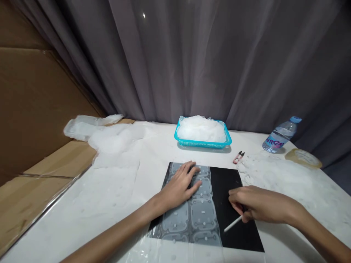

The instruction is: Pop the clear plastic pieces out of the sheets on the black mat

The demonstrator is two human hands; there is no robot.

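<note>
A black mat (233, 215) lies on the white table (115, 197) in front of me. A clear plastic strip of moulded square cells (196, 219) runs along the mat's left half. My left hand (181, 184) rests flat on the strip's far end, fingers stretched out. My right hand (256, 206) hovers over the mat's right side, fingers pinched round a thin white stick (232, 224) that points down-left toward the strip.
A turquoise basket (203, 143) heaped with white plastic pieces stands behind the mat. Small pink snips (238, 157) lie to its right, then a water bottle (281, 136) and a tape roll (303, 157). More clear plastic sheets (109, 146) spread at left, beside cardboard (33, 109).
</note>
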